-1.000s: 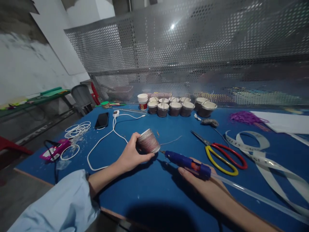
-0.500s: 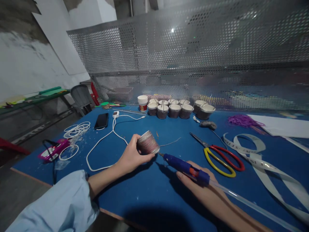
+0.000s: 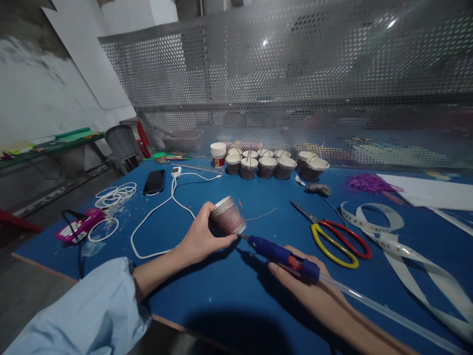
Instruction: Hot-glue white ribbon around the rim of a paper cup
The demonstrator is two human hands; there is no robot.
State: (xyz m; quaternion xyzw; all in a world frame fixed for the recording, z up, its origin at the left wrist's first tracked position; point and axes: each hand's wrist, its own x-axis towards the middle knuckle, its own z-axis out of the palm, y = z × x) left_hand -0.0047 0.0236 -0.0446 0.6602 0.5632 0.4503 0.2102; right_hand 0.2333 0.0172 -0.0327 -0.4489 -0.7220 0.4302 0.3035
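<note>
My left hand (image 3: 203, 232) grips a small paper cup (image 3: 229, 216) wound with grey cord, its mouth tilted up to the left. A loose cord end (image 3: 261, 215) trails from the cup to the right. In my right hand (image 3: 301, 283) is a blue hot glue gun (image 3: 283, 257) with a long clear glue stick (image 3: 388, 313) sticking out of its back. The gun's nozzle points at the cup's lower edge, close to my left thumb; whether it touches cannot be made out.
Several cord-wrapped cups (image 3: 266, 167) with handles stand at the back beside stacked paper cups (image 3: 218, 154). Scissors (image 3: 332, 241), a printed ribbon (image 3: 393, 234), grey yarn (image 3: 318, 190) and purple strands (image 3: 371, 186) lie right. A phone (image 3: 154, 182), white cable (image 3: 146, 217) and pink power strip (image 3: 79, 228) lie left.
The cup is slightly more upright in my left hand. The glue gun's tip has shifted a little left along the cup's lower edge. The camera view has moved slightly.
</note>
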